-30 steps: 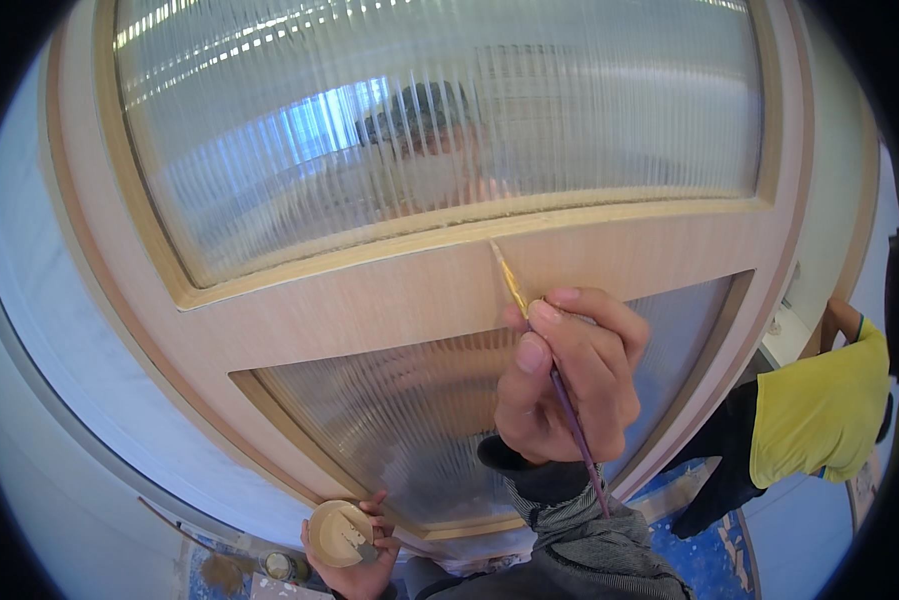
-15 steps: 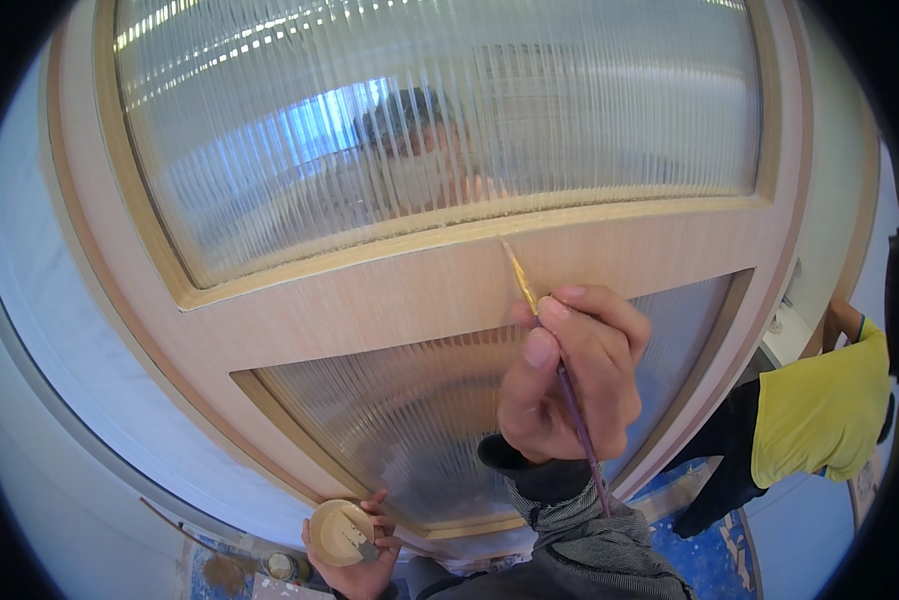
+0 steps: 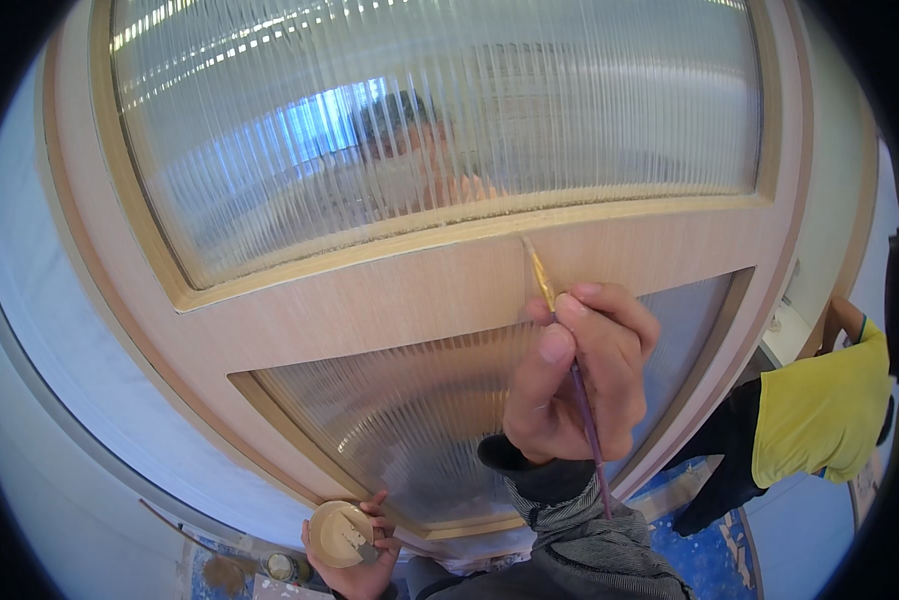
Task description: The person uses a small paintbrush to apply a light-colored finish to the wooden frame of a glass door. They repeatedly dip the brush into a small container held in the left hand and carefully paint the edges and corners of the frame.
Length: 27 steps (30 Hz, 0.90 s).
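Between the thumb and fingers of my right hand (image 3: 589, 370) is a thin paintbrush (image 3: 539, 275) with a purple handle and yellowish ferrule. Its tip meets the pale wooden rail (image 3: 389, 295) just under the upper pane's frame edge. Low on the left, my left hand (image 3: 354, 575) holds a small round bowl (image 3: 331, 540) from below, fingers curled up its right side. Beige paste lies in the bowl, with a grey spot at its lower right. Ribbed glass (image 3: 449, 130) fills the door's upper opening, and a second ribbed pane (image 3: 409, 420) sits below the rail, partly behind my right hand.
To the right a person in a yellow shirt (image 3: 819, 410) bends beside a white ledge (image 3: 791, 335). Blue floor covering (image 3: 704, 560) with scraps lies below. At the lower left stands a small can (image 3: 284, 568) near a brown patch (image 3: 227, 574).
My right hand and the brush have shifted slightly right along the rail's upper edge. The left hand and bowl stay in place.
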Motion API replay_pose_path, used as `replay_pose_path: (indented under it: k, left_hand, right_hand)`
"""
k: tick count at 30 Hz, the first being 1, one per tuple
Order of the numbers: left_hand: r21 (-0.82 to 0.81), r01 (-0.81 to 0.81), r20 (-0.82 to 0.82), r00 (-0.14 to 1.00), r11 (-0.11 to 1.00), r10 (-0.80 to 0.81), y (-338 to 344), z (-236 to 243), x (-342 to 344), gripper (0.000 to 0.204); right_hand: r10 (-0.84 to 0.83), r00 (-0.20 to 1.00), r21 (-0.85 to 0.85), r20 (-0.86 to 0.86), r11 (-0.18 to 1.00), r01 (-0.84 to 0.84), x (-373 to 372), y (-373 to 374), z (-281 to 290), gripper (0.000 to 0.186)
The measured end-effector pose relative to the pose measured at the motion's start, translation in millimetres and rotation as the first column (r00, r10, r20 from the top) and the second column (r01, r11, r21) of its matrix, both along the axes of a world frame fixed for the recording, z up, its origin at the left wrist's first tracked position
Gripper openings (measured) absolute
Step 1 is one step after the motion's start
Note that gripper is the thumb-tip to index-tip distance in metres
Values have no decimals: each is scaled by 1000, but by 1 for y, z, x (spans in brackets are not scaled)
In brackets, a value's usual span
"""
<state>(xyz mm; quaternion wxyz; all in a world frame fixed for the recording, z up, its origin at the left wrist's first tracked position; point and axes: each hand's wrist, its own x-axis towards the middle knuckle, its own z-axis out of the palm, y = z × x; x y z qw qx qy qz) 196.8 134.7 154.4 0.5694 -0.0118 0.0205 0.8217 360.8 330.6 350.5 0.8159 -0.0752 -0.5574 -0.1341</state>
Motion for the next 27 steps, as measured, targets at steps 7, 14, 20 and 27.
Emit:
replay_pose_path:
  k: [7, 14, 20, 27]
  left_hand:
    - [-26, -23, -91, 996, 999, 20, -2, -5, -3, 101]
    - [92, 29, 2, 1000, 995, -29, -6, -15, -10, 76]
    - [116, 67, 26, 997, 991, -70, -9, -7, -8, 61]
    - [140, 50, 18, 998, 989, -53, -8, -1, -3, 60]
  right_hand:
    - [-14, 1000, 28, 4, 1000, 14, 2, 0, 0, 23]
    - [-40, 999, 23, -35, 999, 41, -1, 1, 0, 22]
    - [-85, 993, -1, -76, 996, 85, 4, 4, 0, 20]
    - [-94, 990, -12, -103, 996, 93, 1, 5, -5, 22]
